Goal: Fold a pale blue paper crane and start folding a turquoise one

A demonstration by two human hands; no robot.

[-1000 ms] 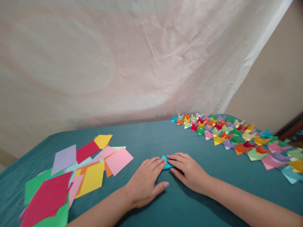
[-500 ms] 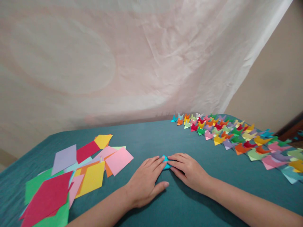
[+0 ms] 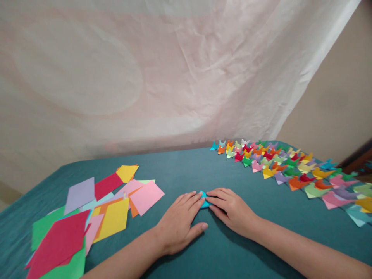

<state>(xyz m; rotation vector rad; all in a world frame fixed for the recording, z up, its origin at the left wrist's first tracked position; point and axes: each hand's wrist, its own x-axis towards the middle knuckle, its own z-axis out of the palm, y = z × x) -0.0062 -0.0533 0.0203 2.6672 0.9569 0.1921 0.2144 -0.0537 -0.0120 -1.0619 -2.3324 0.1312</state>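
Observation:
A small piece of bright blue folded paper [image 3: 205, 204] lies on the teal cloth between my hands, mostly hidden by fingertips. My left hand [image 3: 181, 223] lies palm down and open, its fingers stretched out with the tips on the paper's left side and the thumb apart, resting on nothing but the cloth. From the right, my right hand [image 3: 229, 207] has its fingertips gathered and pressed on the paper's right edge. To the left of my hands are loose square sheets, the nearest a pink sheet [image 3: 147, 197].
Overlapping coloured sheets, among them a red sheet [image 3: 62, 236] and a yellow sheet [image 3: 114, 219], spread over the left side. Several rows of folded paper birds [image 3: 270, 170] stand along the right side. A pale curtain [image 3: 174, 77] hangs behind the cloth-covered table [image 3: 171, 166].

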